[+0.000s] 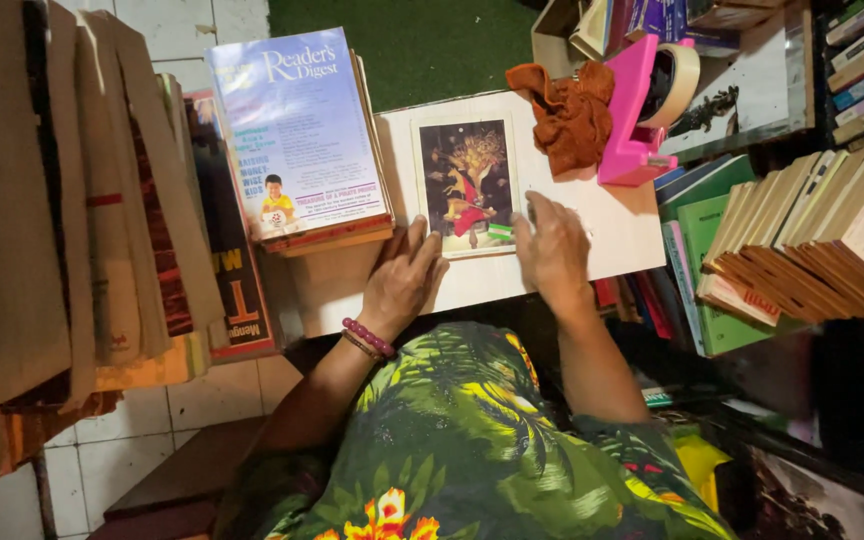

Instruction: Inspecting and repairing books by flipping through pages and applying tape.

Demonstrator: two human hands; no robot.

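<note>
A thin book with a dark illustrated cover (467, 180) lies flat on a white board (612, 235) in front of me. My left hand (404, 280) rests at the book's lower left corner, fingers on the board and the cover's edge; a beaded bracelet is on that wrist. My right hand (552, 250) presses flat, fingers together, against the book's right edge. Neither hand is closed around anything.
A stack of magazines (297, 135) sits left of the book. A rust-coloured cloth (567, 110) and a pink tape dispenser (642, 105) lie at the board's far right. Piles of books (812, 240) stand to the right, brown paper bundles (62, 200) to the left.
</note>
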